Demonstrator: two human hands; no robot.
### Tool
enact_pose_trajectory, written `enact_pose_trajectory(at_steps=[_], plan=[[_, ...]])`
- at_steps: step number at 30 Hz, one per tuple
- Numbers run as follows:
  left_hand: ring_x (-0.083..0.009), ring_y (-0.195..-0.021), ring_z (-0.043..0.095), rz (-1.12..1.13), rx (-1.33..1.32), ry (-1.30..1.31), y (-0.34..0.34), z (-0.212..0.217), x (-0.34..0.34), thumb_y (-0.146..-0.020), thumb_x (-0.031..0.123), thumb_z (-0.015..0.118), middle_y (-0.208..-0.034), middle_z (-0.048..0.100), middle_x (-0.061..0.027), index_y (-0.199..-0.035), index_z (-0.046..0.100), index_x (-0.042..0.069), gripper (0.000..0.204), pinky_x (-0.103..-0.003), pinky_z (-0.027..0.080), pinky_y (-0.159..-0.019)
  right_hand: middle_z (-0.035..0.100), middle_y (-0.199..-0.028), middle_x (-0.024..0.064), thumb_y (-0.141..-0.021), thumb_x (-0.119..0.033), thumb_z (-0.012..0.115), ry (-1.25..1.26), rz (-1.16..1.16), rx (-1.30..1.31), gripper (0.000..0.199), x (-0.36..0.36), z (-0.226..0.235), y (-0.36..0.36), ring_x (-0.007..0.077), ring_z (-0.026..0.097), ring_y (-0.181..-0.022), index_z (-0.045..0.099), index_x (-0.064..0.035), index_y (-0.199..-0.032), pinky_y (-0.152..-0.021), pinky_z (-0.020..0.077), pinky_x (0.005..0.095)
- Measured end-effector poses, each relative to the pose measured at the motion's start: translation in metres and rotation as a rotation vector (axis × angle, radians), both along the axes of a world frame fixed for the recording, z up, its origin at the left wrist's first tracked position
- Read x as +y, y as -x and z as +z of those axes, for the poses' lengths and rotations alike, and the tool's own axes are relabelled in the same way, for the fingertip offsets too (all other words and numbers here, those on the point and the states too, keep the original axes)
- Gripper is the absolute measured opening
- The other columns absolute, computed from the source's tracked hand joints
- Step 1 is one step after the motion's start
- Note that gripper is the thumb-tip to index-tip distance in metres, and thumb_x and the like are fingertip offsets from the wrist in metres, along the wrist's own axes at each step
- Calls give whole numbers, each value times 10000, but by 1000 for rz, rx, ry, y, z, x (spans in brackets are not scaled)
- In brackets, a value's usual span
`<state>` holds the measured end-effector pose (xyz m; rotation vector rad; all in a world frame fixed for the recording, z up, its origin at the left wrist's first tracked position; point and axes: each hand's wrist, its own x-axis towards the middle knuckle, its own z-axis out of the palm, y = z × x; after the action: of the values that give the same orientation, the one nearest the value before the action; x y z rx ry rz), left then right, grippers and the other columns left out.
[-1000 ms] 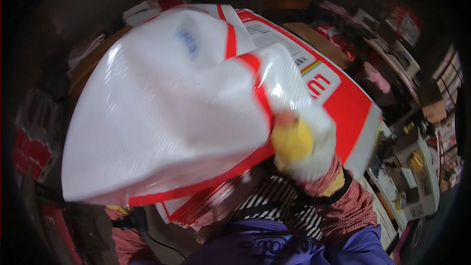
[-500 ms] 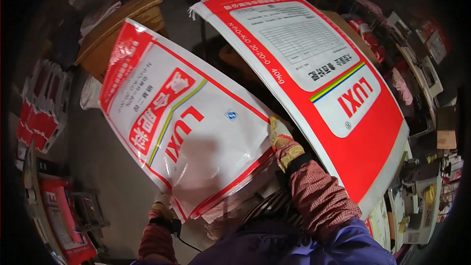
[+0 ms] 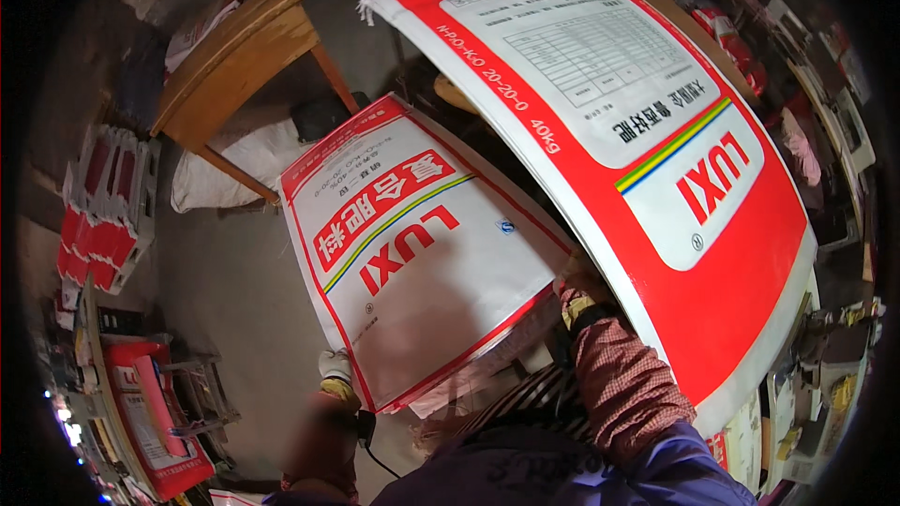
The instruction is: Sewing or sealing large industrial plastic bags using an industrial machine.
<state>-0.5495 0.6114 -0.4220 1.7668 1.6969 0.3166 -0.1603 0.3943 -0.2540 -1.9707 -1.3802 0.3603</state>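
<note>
Left hand (image 3: 334,364), gloved, grips the lower corner of the smaller red-and-white sack (image 3: 412,253), held flat over the floor. Right hand (image 3: 577,292) at its right edge, probably gripping; fingers hidden under the larger sack (image 3: 647,150).

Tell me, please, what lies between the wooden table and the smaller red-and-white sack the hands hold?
In the head view, a crumpled white bag on the grey floor lies between the wooden table and the smaller sack.

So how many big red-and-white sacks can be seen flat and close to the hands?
2. One sack lies lower left, between the left hand and right hand. The other sack spreads at upper right. More may be hidden under them.
</note>
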Motion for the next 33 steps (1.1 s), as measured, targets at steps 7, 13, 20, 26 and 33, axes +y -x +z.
enact_pose_trajectory(at_steps=[7,13,20,26,33], plan=[[-259,-906,504,-267,136,-330,-57,38,35,-767,112,568,-1026,496,-161,-935,527,-2,206,-343,429,-771,613,-880,102,-801,-163,493,-236,4,-221,246,-37,10,27,243,587,-747,575,-50,-1003,-638,473,319],[-304,-1131,373,-834,-418,-555,-244,233,-103,-755,77,595,-1303,287,-182,-1010,494,-13,289,-368,369,-896,625,-859,72,-776,-120,544,-298,-168,-450,248,-157,58,86,218,599,-700,581,-57,-1014,-599,490,295],[-331,-1122,367,-1637,-771,-553,-337,306,-335,-713,133,617,-1283,319,-188,-1016,523,41,331,-405,289,-959,568,-850,64,-788,-111,548,-752,-697,418,132,-298,164,67,145,562,-712,570,-4,-861,-651,484,264],[-350,-1142,361,-1923,-336,-726,-361,306,-454,-666,297,649,-1242,378,-213,-1036,542,31,468,-396,305,-956,584,-800,93,-878,-180,479,-1354,-1381,846,191,-391,150,73,134,550,-596,547,-1,-866,-531,472,248],[-226,-985,491,-1952,-522,-460,-413,288,-447,-720,220,630,-1112,511,-151,-785,605,8,223,-331,367,-893,626,-816,138,-789,-342,510,-196,-1591,10,295,-389,134,52,270,595,-696,630,-107,-920,-607,466,352]])
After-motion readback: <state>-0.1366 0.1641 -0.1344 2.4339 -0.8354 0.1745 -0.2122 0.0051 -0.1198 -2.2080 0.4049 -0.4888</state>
